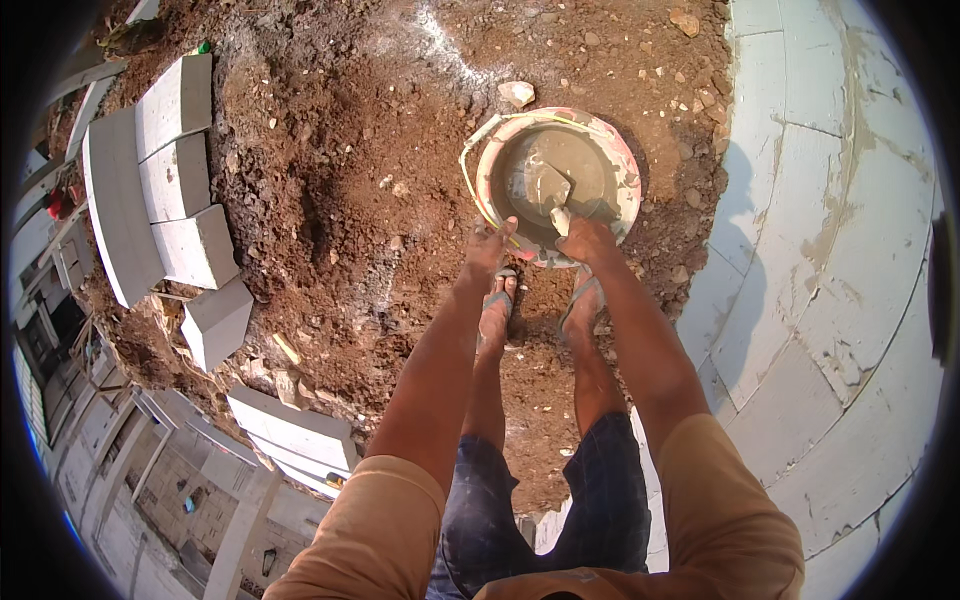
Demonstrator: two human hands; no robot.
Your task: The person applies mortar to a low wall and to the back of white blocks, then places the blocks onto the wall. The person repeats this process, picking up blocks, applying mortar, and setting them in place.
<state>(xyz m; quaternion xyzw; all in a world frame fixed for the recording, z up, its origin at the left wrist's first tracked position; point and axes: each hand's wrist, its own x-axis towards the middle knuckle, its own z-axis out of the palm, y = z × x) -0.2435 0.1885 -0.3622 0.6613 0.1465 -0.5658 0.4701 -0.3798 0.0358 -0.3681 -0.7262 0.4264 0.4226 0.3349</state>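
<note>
A round bucket, its pinkish rim smeared with grey, stands on the soil in front of my feet. Wet grey mortar fills much of its inside. My right hand is closed around the pale handle of a trowel, whose blade lies in the mortar. At the near left of the rim, my left hand grips the bucket's edge; its fingertips are partly hidden. The bucket's carrying handle leans out over the left side.
A wall of large pale blocks runs along the right, with a shadow on it. Loose pale blocks are stacked at the left, and more blocks lie lower left. A stone sits just beyond the bucket on rough brown soil.
</note>
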